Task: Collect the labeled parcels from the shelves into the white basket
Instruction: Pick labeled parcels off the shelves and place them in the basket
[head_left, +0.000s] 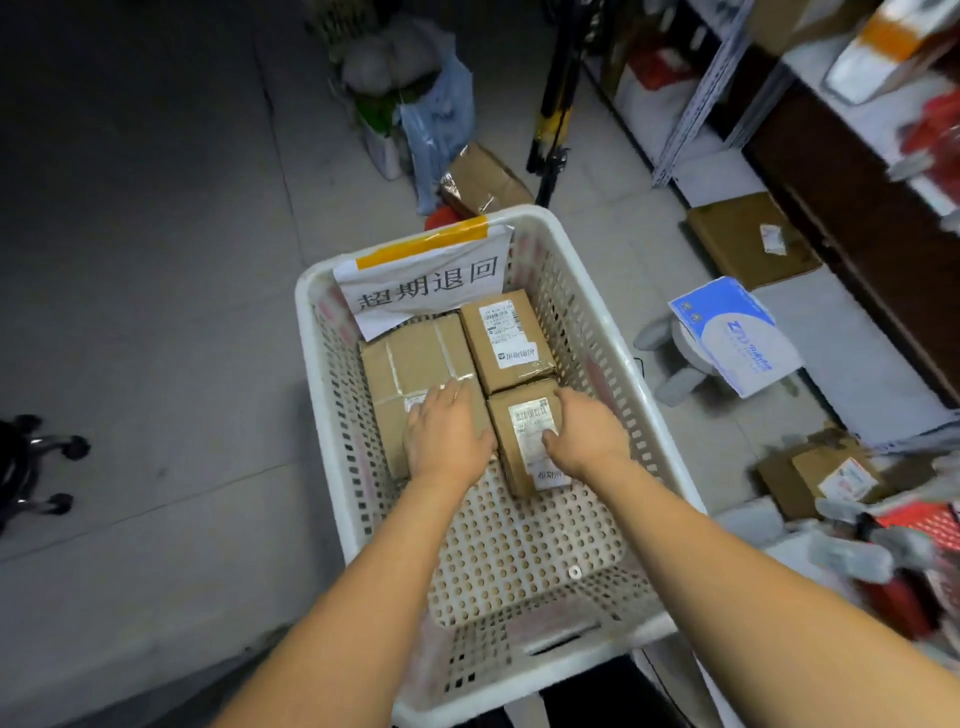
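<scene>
The white basket (322, 395) stands on the floor in front of me with a paper sign taped to its far wall. Three brown cardboard parcels lie in its far half. A large parcel (410, 358) is at the left, a labeled parcel (506, 338) at the far right, and a small labeled parcel (524, 441) nearer me. My left hand (447, 436) lies flat on the large parcel, beside the small one. My right hand (587, 436) grips the small parcel's right side, thumb on its white label.
Metal shelves (696, 98) with parcels run along the right. On the floor lie a flat brown box (748, 239), a blue-and-white mailer (743, 338) on a small stool, more boxes (826, 478) and bags (426, 109). A chair's castors (47, 467) are at the left.
</scene>
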